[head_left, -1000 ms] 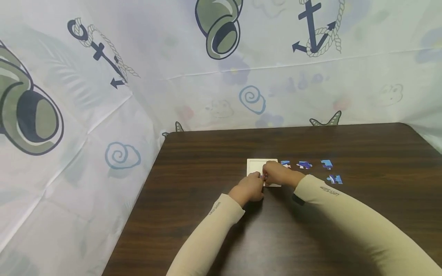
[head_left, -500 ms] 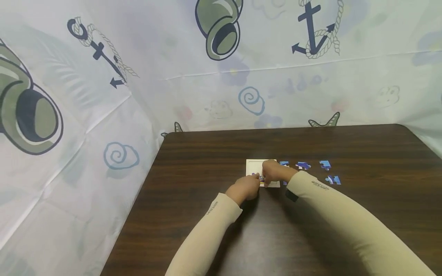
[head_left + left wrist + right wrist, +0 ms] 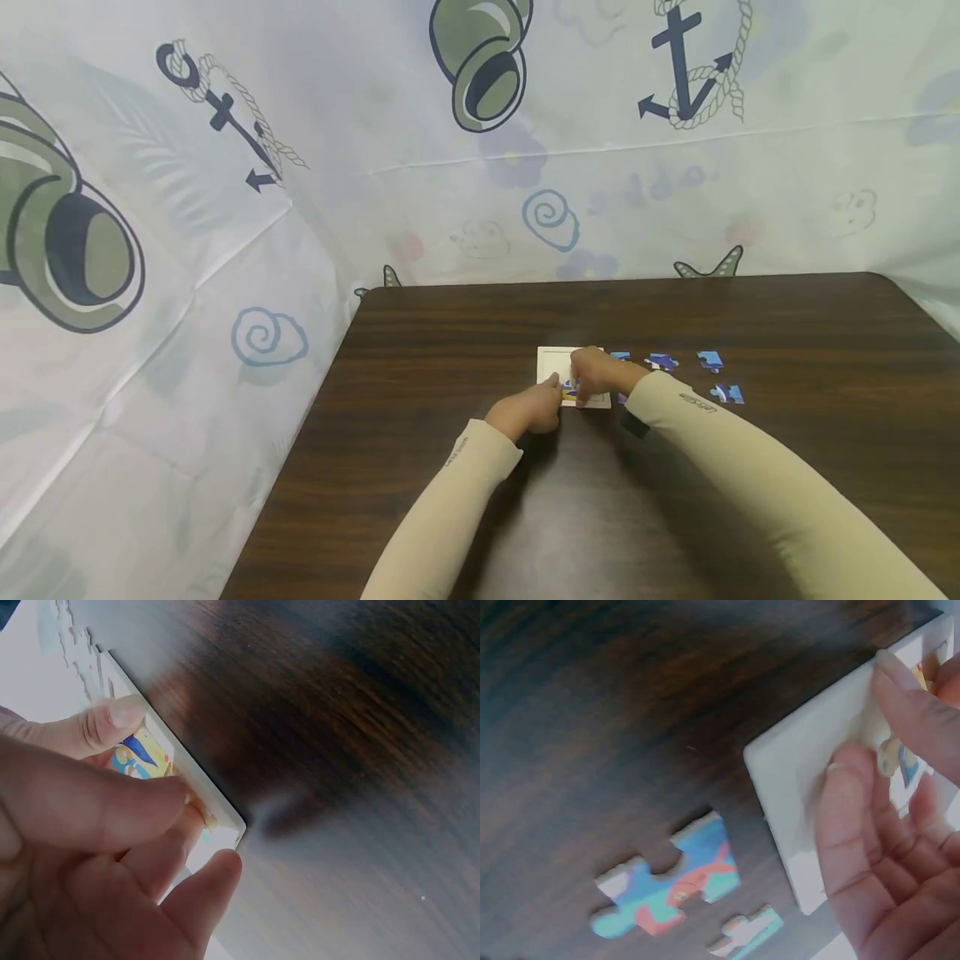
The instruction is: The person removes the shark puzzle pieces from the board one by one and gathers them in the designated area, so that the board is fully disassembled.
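Observation:
A pale, square puzzle tray (image 3: 549,358) lies on the table, with colourful puzzle pieces (image 3: 146,754) in its near part. My left hand (image 3: 528,410) holds the tray at its near left corner, thumb and fingers bent around the rim and the pieces there. Over the tray, my right hand (image 3: 597,372) has its thumb and curled fingers around a puzzle piece (image 3: 906,765) with blue and tan colours. The thumb meets the near rim in the right wrist view. My fingers partly hide that piece and the tray's middle.
Several loose puzzle pieces lie right of the tray, including a blue one (image 3: 708,360), a purple one (image 3: 662,361) and a blue-and-white one (image 3: 727,393). The right wrist view shows one with a red fish (image 3: 682,885). Patterned cloth (image 3: 420,200) hangs behind the dark table (image 3: 450,333).
Both hands stay at the tray. The left hand has drawn slightly left, and the right hand and forearm have shifted a little, showing more of the coloured pieces between the hands.

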`<state>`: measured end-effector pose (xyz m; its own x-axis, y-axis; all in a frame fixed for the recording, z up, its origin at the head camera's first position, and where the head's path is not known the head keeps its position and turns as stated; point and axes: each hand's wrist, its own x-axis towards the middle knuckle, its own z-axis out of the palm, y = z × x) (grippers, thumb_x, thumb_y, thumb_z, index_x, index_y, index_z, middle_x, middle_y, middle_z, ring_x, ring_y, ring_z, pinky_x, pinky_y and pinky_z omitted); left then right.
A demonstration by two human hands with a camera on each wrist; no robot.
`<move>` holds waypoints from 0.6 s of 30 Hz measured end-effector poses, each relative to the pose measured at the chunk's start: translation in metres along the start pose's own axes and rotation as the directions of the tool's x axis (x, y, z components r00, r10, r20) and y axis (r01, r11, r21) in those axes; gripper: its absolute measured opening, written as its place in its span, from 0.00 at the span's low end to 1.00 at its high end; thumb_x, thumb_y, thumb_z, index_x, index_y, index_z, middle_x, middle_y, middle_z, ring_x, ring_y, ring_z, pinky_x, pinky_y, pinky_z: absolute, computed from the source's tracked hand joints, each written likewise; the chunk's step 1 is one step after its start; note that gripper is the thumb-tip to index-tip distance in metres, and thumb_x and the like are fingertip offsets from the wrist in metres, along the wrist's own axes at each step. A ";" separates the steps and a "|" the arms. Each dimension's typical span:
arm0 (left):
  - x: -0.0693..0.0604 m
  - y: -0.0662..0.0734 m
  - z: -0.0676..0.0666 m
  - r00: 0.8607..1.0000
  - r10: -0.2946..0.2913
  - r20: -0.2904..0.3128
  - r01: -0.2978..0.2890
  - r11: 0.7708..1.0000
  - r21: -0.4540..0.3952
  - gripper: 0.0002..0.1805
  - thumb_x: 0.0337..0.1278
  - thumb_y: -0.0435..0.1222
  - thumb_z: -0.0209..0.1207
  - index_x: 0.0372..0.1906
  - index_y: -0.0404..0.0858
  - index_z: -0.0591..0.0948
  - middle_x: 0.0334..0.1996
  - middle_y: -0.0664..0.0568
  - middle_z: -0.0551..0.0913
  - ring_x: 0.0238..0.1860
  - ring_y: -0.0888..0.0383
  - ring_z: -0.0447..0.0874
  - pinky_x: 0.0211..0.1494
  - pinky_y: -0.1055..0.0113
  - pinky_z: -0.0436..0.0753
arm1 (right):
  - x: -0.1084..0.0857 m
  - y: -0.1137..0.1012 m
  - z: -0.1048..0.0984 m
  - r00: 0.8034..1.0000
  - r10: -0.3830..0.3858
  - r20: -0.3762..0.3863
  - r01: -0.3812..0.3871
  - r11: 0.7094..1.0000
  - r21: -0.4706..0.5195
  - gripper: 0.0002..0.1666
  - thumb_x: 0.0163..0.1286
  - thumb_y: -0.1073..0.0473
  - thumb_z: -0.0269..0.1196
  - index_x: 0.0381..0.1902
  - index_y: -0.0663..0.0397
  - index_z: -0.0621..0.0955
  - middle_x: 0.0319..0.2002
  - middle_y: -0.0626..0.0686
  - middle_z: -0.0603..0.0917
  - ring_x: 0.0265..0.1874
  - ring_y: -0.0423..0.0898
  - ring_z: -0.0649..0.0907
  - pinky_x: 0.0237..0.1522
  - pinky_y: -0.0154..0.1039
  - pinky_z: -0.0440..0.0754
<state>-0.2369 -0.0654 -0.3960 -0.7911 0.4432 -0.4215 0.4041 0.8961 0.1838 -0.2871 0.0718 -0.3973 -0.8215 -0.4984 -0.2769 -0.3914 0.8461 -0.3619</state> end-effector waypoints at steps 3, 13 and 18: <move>0.002 0.001 -0.001 1.000 0.008 -0.006 -0.008 1.000 -0.029 0.33 0.60 0.27 0.48 0.71 0.30 0.57 0.75 0.41 0.53 0.75 0.53 0.57 0.75 0.67 0.62 | -0.005 0.004 0.001 0.998 -0.042 -0.037 0.043 0.999 0.031 0.19 0.44 0.65 0.74 0.33 0.65 0.77 0.31 0.56 0.81 0.28 0.45 0.77 0.35 0.36 0.79; 0.004 0.007 -0.001 0.999 -0.034 0.026 0.036 0.996 -0.086 0.35 0.62 0.26 0.44 0.73 0.30 0.50 0.76 0.40 0.49 0.77 0.52 0.49 0.78 0.65 0.52 | -0.056 0.038 -0.022 0.996 -0.087 0.036 0.069 0.936 0.346 0.14 0.60 0.73 0.59 0.45 0.68 0.71 0.23 0.56 0.80 0.19 0.41 0.76 0.24 0.35 0.77; 0.002 0.006 -0.003 0.998 -0.043 0.042 0.046 0.995 -0.090 0.34 0.62 0.25 0.43 0.73 0.30 0.50 0.76 0.41 0.48 0.78 0.52 0.47 0.79 0.64 0.51 | -0.095 0.070 -0.028 0.998 -0.027 0.064 0.000 0.919 0.395 0.14 0.56 0.72 0.62 0.40 0.68 0.73 0.21 0.49 0.75 0.20 0.40 0.74 0.24 0.34 0.75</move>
<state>-0.2369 -0.0591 -0.3930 -0.7875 0.4032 -0.4662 0.3241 0.9142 0.2432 -0.2480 0.1838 -0.3710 -0.7823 -0.5324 -0.3234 -0.1955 0.7028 -0.6840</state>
